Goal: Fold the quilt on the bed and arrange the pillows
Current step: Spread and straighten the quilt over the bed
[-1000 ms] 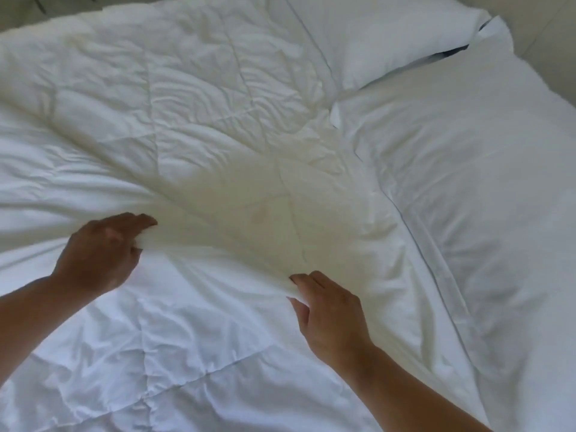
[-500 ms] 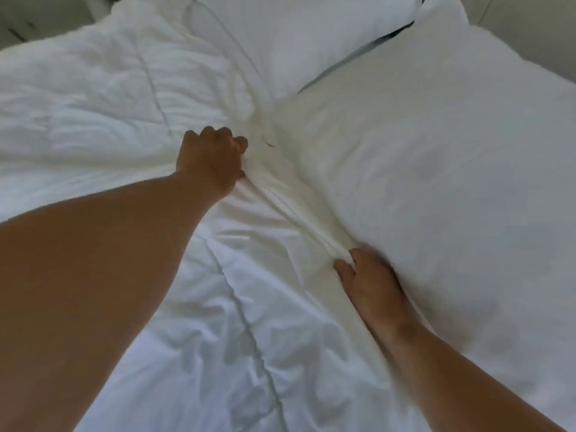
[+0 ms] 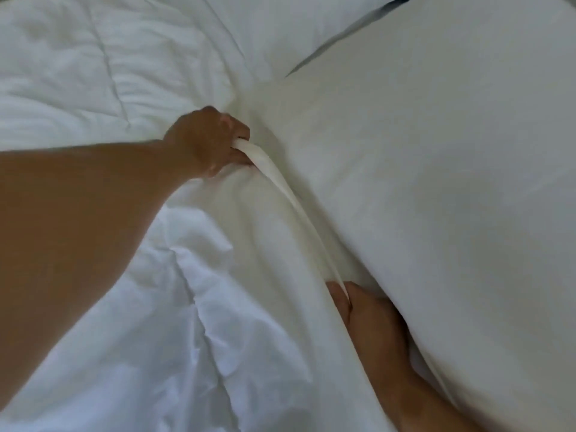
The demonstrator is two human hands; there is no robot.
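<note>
Quilt (image 3: pixel 193 307) edge stretches between gripping left hand (image 3: pixel 208 138) and pinching right hand (image 3: pixel 364 316), beside pillow (image 3: pixel 436 182).

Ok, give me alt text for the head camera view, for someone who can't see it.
Two bare hands grip the edge of a white quilt: the left hand farther away, the right hand nearer, the edge pulled taut between them. A large white pillow lies to the right of that edge, with a second pillow behind it.
</note>
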